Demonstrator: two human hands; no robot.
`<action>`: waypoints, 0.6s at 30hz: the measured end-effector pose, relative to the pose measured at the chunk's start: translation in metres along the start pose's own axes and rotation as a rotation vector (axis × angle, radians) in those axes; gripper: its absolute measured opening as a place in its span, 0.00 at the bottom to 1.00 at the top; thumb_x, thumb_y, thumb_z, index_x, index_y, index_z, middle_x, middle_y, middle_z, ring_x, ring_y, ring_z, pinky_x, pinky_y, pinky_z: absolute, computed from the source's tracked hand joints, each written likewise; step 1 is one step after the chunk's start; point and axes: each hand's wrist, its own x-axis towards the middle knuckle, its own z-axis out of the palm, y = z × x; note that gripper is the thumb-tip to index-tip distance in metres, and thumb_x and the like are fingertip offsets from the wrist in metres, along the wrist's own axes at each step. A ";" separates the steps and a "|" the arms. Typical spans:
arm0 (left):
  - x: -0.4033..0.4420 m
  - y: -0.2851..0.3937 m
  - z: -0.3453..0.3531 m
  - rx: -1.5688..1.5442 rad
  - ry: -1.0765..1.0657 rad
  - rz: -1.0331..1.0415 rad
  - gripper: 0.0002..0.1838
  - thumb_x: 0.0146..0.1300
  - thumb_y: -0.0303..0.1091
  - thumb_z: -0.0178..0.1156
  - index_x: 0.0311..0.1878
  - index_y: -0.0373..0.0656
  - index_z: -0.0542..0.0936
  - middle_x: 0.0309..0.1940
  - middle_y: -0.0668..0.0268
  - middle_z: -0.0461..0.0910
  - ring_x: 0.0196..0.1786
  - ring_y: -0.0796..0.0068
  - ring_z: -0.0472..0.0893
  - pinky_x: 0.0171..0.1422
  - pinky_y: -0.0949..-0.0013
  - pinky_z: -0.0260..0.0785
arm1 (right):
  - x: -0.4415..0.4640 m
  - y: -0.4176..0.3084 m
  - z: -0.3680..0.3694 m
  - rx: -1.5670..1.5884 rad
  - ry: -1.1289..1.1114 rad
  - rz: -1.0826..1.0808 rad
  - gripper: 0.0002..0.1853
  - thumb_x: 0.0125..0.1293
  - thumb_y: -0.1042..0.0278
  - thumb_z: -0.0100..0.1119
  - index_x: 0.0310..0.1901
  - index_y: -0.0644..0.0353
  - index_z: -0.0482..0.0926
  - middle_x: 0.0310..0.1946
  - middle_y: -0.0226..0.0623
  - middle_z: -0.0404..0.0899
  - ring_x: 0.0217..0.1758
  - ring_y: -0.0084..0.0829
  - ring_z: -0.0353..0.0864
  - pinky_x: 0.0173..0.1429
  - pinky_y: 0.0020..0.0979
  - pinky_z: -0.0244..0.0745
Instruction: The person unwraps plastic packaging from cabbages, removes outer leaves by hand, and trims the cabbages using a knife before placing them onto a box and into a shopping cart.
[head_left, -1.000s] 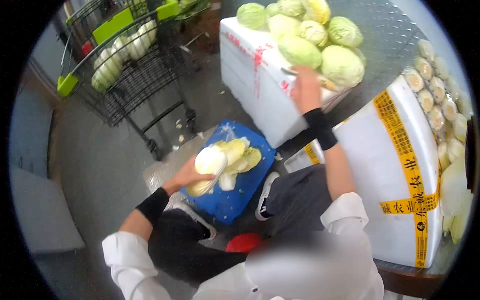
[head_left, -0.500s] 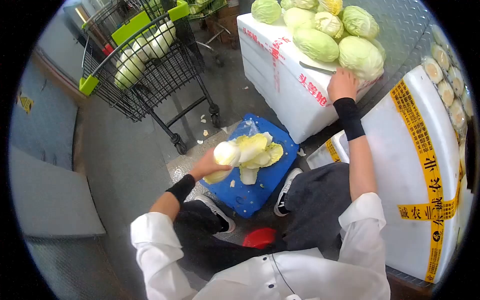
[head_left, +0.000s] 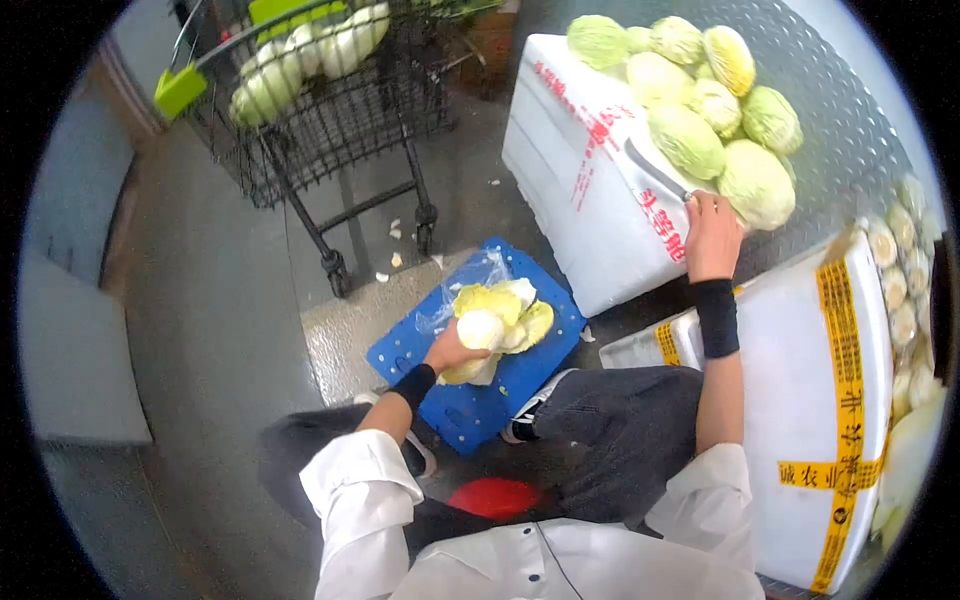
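Observation:
My left hand is closed around a trimmed napa cabbage, its pale end facing up. Below it, loose yellow-green cabbage leaves lie on a blue plastic board, beside clear plastic film. On top of a white foam box, my right hand grips the handle end of a knife with a curved blade. The fingers cover most of the handle. Round green cabbages are heaped right beside that hand, several of them.
A black wire shopping cart holding napa cabbages stands at upper left. To my right is another white foam box with yellow tape. A red object sits between my legs. Leaf scraps litter the floor.
The view has shifted, with the cart now higher in it. My right hand has closed on the knife handle, and more of the blade shows. My left hand still holds the napa cabbage over the board.

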 end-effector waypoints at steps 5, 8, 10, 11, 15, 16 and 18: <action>-0.020 0.033 -0.019 -0.005 -0.041 -0.109 0.54 0.33 0.53 0.80 0.62 0.32 0.65 0.56 0.47 0.76 0.60 0.54 0.76 0.65 0.60 0.67 | -0.059 -0.085 0.018 0.839 -0.464 -0.040 0.17 0.76 0.58 0.43 0.49 0.61 0.77 0.41 0.49 0.81 0.44 0.46 0.81 0.50 0.40 0.74; -0.021 0.012 -0.012 0.001 -0.021 -0.024 0.55 0.34 0.53 0.80 0.62 0.32 0.65 0.56 0.46 0.75 0.60 0.54 0.76 0.65 0.60 0.67 | -0.119 -0.128 0.059 0.770 -0.940 -0.021 0.22 0.64 0.49 0.61 0.47 0.61 0.76 0.38 0.53 0.81 0.44 0.50 0.82 0.48 0.43 0.76; -0.025 0.010 -0.011 0.018 -0.006 -0.001 0.55 0.34 0.54 0.79 0.63 0.34 0.64 0.56 0.46 0.75 0.60 0.52 0.75 0.65 0.59 0.67 | -0.180 -0.138 0.101 0.705 -0.915 0.002 0.22 0.58 0.54 0.63 0.47 0.62 0.77 0.37 0.55 0.81 0.43 0.53 0.82 0.48 0.47 0.76; -0.030 0.007 -0.012 0.031 0.000 0.004 0.56 0.34 0.54 0.79 0.64 0.34 0.64 0.56 0.45 0.75 0.60 0.51 0.75 0.66 0.58 0.66 | -0.196 -0.147 0.107 0.588 -0.931 0.019 0.19 0.58 0.57 0.61 0.46 0.61 0.77 0.34 0.55 0.82 0.40 0.54 0.81 0.46 0.49 0.77; -0.044 -0.001 -0.012 0.108 0.051 -0.062 0.56 0.34 0.52 0.80 0.64 0.34 0.63 0.57 0.44 0.74 0.61 0.48 0.74 0.67 0.56 0.65 | -0.252 -0.159 0.129 0.607 -0.824 0.106 0.15 0.60 0.56 0.59 0.41 0.57 0.78 0.29 0.52 0.82 0.35 0.56 0.81 0.40 0.51 0.76; -0.046 -0.002 -0.014 0.137 0.049 -0.087 0.56 0.34 0.51 0.80 0.64 0.33 0.63 0.57 0.45 0.74 0.61 0.50 0.74 0.67 0.57 0.65 | -0.260 -0.159 0.131 0.594 -0.865 0.079 0.14 0.60 0.56 0.59 0.41 0.57 0.78 0.29 0.52 0.82 0.35 0.56 0.81 0.40 0.51 0.75; -0.051 -0.005 -0.019 0.149 0.022 -0.111 0.57 0.33 0.52 0.80 0.65 0.34 0.63 0.58 0.44 0.73 0.62 0.49 0.73 0.67 0.56 0.65 | -0.268 -0.159 0.129 0.563 -0.944 0.031 0.13 0.60 0.57 0.58 0.40 0.57 0.77 0.29 0.53 0.81 0.35 0.56 0.81 0.39 0.52 0.75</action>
